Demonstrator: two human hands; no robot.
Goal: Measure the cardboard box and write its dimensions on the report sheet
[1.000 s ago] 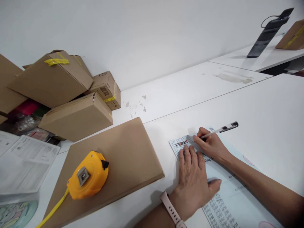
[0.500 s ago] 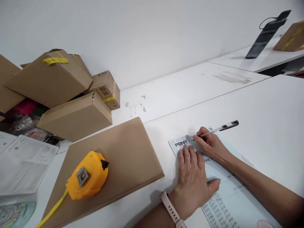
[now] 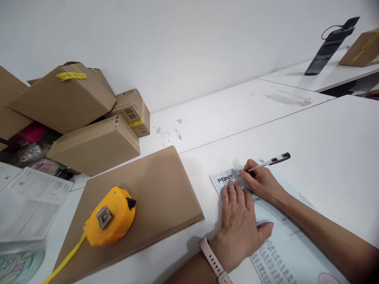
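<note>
White table bears boxes; left hand spread on paper, right hand pinching pen.

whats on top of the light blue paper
The left grip lies spread on the paper; the right grip, holding a pen, is over its upper part. PONY lettering shows just past the left grip. Whatever is beneath both grips is covered.

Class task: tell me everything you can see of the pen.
The pen is slim and straight, with a pale, plastic-looking barrel and a mostly black rear end. The right grip holds it slanted, rear end toward the picture's right. Its writing end points down at the printed sheet; fingers partly hide it, so contact is unclear.
</note>
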